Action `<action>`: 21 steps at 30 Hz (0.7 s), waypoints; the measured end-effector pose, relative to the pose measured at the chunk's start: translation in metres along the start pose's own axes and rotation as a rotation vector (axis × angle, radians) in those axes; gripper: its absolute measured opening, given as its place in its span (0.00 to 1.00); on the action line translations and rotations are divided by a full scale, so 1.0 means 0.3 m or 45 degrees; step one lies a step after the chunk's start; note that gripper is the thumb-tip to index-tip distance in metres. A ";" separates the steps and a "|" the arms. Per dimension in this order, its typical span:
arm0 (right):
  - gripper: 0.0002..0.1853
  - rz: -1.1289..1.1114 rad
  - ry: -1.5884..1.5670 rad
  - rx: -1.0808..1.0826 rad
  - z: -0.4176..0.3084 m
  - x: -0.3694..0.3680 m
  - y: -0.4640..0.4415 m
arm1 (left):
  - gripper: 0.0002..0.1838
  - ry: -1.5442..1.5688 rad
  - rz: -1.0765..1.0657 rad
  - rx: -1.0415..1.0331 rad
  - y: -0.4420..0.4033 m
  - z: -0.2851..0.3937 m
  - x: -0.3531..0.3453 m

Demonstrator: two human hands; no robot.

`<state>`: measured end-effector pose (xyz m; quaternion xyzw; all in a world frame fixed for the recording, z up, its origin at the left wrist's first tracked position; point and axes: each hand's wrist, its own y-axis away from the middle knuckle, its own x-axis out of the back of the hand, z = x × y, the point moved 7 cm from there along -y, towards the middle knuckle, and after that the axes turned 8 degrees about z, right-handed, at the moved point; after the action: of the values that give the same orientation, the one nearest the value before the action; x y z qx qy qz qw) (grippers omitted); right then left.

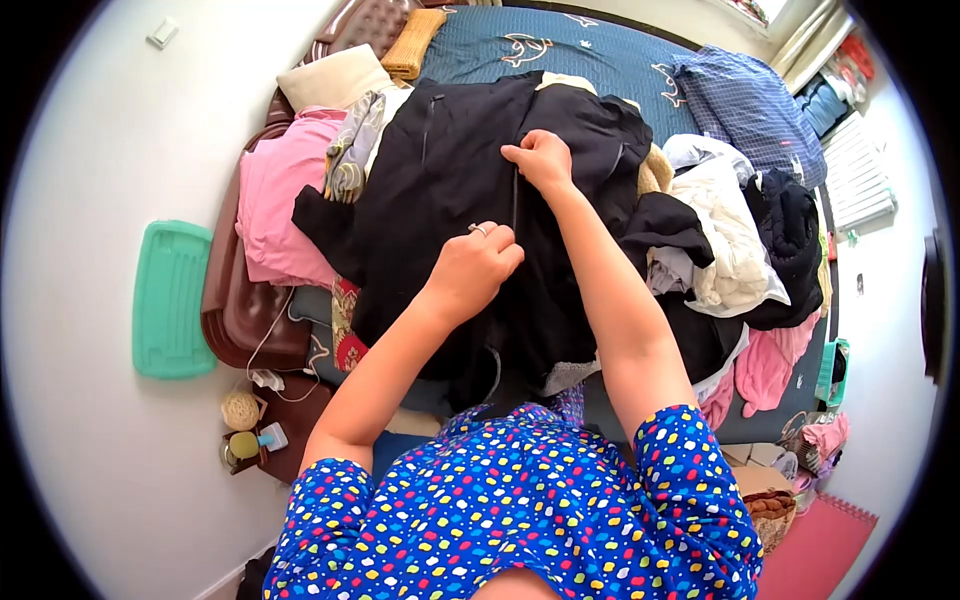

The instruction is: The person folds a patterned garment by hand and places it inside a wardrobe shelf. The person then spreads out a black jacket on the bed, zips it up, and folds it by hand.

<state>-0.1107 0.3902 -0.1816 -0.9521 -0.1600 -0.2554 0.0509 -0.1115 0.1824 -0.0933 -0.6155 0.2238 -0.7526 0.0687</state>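
A black jacket (440,190) lies spread over the bed, its front facing up and its sleeves out to both sides. Down its middle runs a zipper (516,200). My left hand (474,268), with a ring on one finger, is closed on the jacket's front edge beside the lower stretch of the zipper. Higher up, my right hand (543,160) pinches the jacket at the zipper line. Whether either hand grips the zipper pull is hidden by the fingers.
Pink folded cloth (285,200) and a cream pillow (335,78) sit left. A white garment in a clear bag (725,240), dark clothes (788,240) and a blue checked bundle (750,105) lie right. A nightstand (295,430) stands lower left, a green plastic lid (172,300) by the wall.
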 end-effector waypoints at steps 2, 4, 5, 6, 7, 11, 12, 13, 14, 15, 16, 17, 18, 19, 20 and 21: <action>0.14 -0.011 0.000 0.009 -0.005 0.004 0.025 | 0.05 0.214 0.131 0.199 0.034 -0.029 0.014; 0.12 -0.126 -0.582 -0.103 0.034 0.055 0.094 | 0.09 0.225 0.440 0.510 0.159 -0.024 0.071; 0.10 -0.111 -0.561 0.035 0.046 0.111 0.158 | 0.12 0.234 0.479 0.620 0.235 -0.013 0.080; 0.09 -0.098 -0.537 0.180 0.060 0.177 0.242 | 0.14 0.263 0.414 0.756 0.325 -0.003 0.064; 0.08 -0.021 -0.518 0.382 0.113 0.226 0.336 | 0.16 0.231 0.383 0.825 0.418 0.022 0.053; 0.12 -0.029 -0.130 0.215 0.371 0.285 0.770 | 0.32 0.194 0.142 0.852 0.654 0.124 -0.061; 0.17 0.068 0.193 0.435 0.366 0.308 0.853 | 0.33 0.117 0.068 0.827 0.675 0.136 -0.082; 0.21 0.072 0.369 0.347 0.408 0.308 0.915 | 0.31 0.046 -0.034 0.878 0.681 0.108 -0.101; 0.23 0.235 0.396 0.494 0.440 0.304 0.969 | 0.23 -0.006 -0.091 0.917 0.706 0.066 -0.148; 0.24 0.096 0.354 0.264 0.507 0.274 1.001 | 0.21 0.064 -0.252 0.921 0.736 0.023 -0.219; 0.25 -0.038 0.310 0.038 0.564 0.251 1.026 | 0.19 0.135 -0.409 0.920 0.753 -0.013 -0.255; 0.21 -0.016 0.164 0.092 0.565 0.233 1.040 | 0.19 0.335 -0.289 0.909 0.758 -0.044 -0.250; 0.21 -0.001 0.170 0.094 0.527 0.250 1.042 | 0.18 0.532 -0.175 0.893 0.760 -0.076 -0.223; 0.17 -0.005 0.281 0.239 0.423 0.280 1.027 | 0.19 0.740 -0.224 1.044 0.750 -0.116 -0.170; 0.13 -0.013 0.391 0.382 0.309 0.313 1.008 | 0.20 1.462 -0.044 1.320 0.725 -0.115 -0.085; 0.11 0.146 0.176 0.373 0.196 0.392 0.982 | 0.23 1.767 0.117 1.477 0.711 -0.132 0.002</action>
<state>0.1104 0.1556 -0.1778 -0.9223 -0.1371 -0.2908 0.2144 -0.1863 0.0023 -0.1883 0.1175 -0.1753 -0.9456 0.2476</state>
